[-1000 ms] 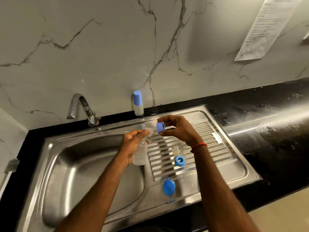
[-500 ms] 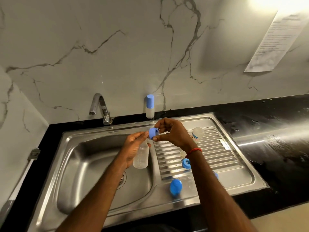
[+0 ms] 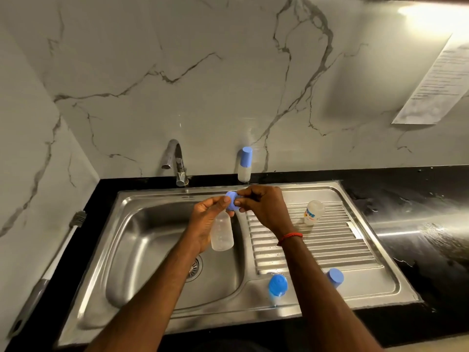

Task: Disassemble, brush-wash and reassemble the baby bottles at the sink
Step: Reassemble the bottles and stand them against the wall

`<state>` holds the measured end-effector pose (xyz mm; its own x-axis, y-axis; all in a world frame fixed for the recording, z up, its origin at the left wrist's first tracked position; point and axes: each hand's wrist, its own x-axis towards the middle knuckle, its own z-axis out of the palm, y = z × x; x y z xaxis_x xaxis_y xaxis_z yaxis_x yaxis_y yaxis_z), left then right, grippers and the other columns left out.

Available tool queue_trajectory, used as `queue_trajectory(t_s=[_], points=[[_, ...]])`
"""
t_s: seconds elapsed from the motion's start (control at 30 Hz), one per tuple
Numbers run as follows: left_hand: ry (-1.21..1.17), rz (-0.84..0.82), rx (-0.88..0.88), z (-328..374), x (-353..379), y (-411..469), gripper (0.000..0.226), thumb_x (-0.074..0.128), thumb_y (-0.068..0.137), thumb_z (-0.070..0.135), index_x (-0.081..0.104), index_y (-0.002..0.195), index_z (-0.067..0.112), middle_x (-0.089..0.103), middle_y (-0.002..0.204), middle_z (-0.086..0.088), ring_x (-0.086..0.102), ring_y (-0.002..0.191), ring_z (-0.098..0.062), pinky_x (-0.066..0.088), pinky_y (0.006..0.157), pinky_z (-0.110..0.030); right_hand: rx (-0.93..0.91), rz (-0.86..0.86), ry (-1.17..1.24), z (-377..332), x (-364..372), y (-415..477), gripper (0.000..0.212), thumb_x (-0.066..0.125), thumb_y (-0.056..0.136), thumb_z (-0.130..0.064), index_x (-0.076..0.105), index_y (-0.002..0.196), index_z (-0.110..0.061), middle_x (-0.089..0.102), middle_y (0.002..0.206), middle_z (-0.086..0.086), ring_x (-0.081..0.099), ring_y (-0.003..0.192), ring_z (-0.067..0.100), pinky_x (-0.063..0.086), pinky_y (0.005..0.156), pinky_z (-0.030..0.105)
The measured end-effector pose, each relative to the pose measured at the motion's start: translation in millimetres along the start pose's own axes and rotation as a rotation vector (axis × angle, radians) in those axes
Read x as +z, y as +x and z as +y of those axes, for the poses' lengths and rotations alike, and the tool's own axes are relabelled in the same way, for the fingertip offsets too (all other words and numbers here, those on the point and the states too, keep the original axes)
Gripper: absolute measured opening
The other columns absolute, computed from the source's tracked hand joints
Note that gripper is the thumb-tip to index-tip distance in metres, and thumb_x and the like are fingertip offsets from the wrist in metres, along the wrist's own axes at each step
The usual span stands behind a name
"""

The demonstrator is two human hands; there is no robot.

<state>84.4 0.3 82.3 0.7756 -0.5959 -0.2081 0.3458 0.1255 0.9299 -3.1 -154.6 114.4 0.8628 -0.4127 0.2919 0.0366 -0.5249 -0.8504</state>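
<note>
My left hand (image 3: 205,219) grips a clear baby bottle (image 3: 222,233) over the sink basin (image 3: 152,250), its base hanging down. My right hand (image 3: 264,207) pinches a blue screw ring (image 3: 231,204) right at the bottle's neck, and my left thumb touches the ring too. A second open bottle with a printed label (image 3: 313,212) stands on the ribbed drainboard (image 3: 330,240). A capped bottle with a blue cover (image 3: 245,164) stands at the wall behind the sink. Two blue caps (image 3: 278,285) (image 3: 335,276) lie near the drainboard's front edge.
A chrome tap (image 3: 177,161) rises behind the basin. A long bottle brush (image 3: 58,252) leans along the black counter at the left. The wet black counter (image 3: 418,224) extends to the right. A paper sheet (image 3: 436,82) hangs on the marble wall.
My right hand has brought the blue ring leftwards, from beside the bottle onto its neck. The view has shifted, bringing the printed bottle and the brush into sight.
</note>
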Motion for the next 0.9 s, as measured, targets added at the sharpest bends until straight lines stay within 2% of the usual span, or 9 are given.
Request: queue_trajectory(t_s=[0.1,0.17,0.23,0.3,0.4,0.5,0.6,0.73,0.9], points=[[-0.031,-0.030,0.020,0,-10,2,0.094,0.093,0.049,0.056,0.060,0.132,0.027,0.071,0.117,-0.012,0.071,0.099,-0.033,0.058,0.073,-0.039,0.009,-0.021,0.042,-4,6,1,0.019,0.078,0.082,-0.011,0.073,0.097,0.000,0.073,0.082,0.006,0.073,0.068,0.017,0.061,0.068,0.025],[-0.013,-0.174,0.041,-1,-16,-2,0.090,0.092,0.057,0.049,0.057,0.138,0.028,0.070,0.122,-0.012,0.070,0.097,-0.033,0.058,0.074,-0.039,-0.009,-0.050,0.049,-7,11,1,0.015,0.078,0.083,-0.010,0.074,0.095,-0.002,0.073,0.081,0.008,0.073,0.068,0.020,0.062,0.066,0.029],[-0.007,-0.212,0.074,-3,-18,-4,0.078,0.093,0.060,0.046,0.065,0.130,0.026,0.068,0.124,-0.012,0.067,0.099,-0.034,0.056,0.077,-0.041,-0.048,-0.065,0.018,-8,14,2,0.013,0.078,0.084,-0.013,0.075,0.095,-0.007,0.073,0.080,0.001,0.072,0.069,0.017,0.062,0.067,0.030],[0.001,-0.161,0.108,-3,-19,-4,0.069,0.094,0.060,0.045,0.070,0.122,0.026,0.070,0.118,-0.011,0.066,0.099,-0.031,0.053,0.080,-0.042,-0.106,-0.069,-0.030,-10,15,4,0.012,0.078,0.084,-0.016,0.076,0.095,-0.010,0.071,0.079,-0.009,0.070,0.071,0.010,0.060,0.070,0.025],[0.090,-0.089,0.151,-1,-23,-3,0.057,0.086,0.066,0.045,0.071,0.118,0.028,0.072,0.106,-0.007,0.065,0.088,-0.026,0.051,0.083,-0.045,-0.153,-0.031,-0.080,-13,17,6,0.008,0.079,0.084,-0.018,0.075,0.089,-0.012,0.069,0.076,-0.012,0.069,0.071,0.008,0.059,0.070,0.026],[0.100,-0.056,0.168,2,-28,-5,0.055,0.083,0.066,0.046,0.072,0.117,0.028,0.072,0.105,-0.006,0.063,0.089,-0.026,0.049,0.083,-0.044,-0.182,-0.005,-0.094,-14,22,10,0.010,0.077,0.085,-0.018,0.071,0.082,-0.011,0.069,0.073,-0.011,0.068,0.069,0.009,0.059,0.068,0.027],[0.096,-0.027,0.189,2,-32,-9,0.055,0.081,0.065,0.044,0.071,0.115,0.024,0.074,0.095,-0.004,0.066,0.079,-0.018,0.052,0.077,-0.034,-0.208,-0.023,-0.106,-14,26,11,0.011,0.076,0.086,-0.016,0.068,0.080,-0.017,0.066,0.074,-0.016,0.067,0.072,0.007,0.058,0.069,0.021],[0.124,0.018,0.212,0,-39,-11,0.056,0.082,0.063,0.045,0.071,0.114,0.025,0.074,0.091,-0.004,0.067,0.077,-0.016,0.052,0.072,-0.027,-0.229,-0.021,-0.111,-12,32,11,0.018,0.076,0.087,-0.017,0.062,0.078,-0.025,0.068,0.076,-0.009,0.067,0.075,0.009,0.057,0.072,0.018],[0.170,0.047,0.217,3,-45,-7,0.066,0.080,0.064,0.050,0.069,0.121,0.019,0.072,0.082,-0.004,0.064,0.080,-0.021,0.050,0.073,-0.031,-0.218,-0.034,-0.057,-14,36,12,0.016,0.076,0.087,-0.013,0.063,0.079,-0.019,0.063,0.073,-0.016,0.064,0.072,0.003,0.052,0.069,0.012]])
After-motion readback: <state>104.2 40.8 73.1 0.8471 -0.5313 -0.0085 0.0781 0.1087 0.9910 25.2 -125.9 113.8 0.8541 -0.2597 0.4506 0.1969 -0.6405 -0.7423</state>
